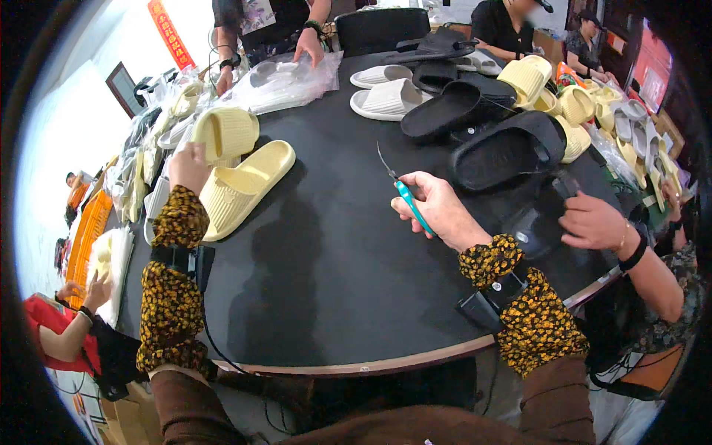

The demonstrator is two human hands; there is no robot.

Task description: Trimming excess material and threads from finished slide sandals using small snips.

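My left hand is closed on a pale yellow slide slipper, raised at the table's left side. Just below it, a second pale yellow slipper lies sole down on the table. In my right hand, right of the table's middle, are small teal-handled scissors; their thin curved tips point up and away, touching nothing. Nearest to that hand on its right is a black slipper. My fingers hide part of the scissors' handle.
Black slippers, white slippers and yellow slippers are heaped at the back right. Across the dark table, a person handles a clear plastic bag. At right, another person's hand holds something black. Bagged slippers line the left edge.
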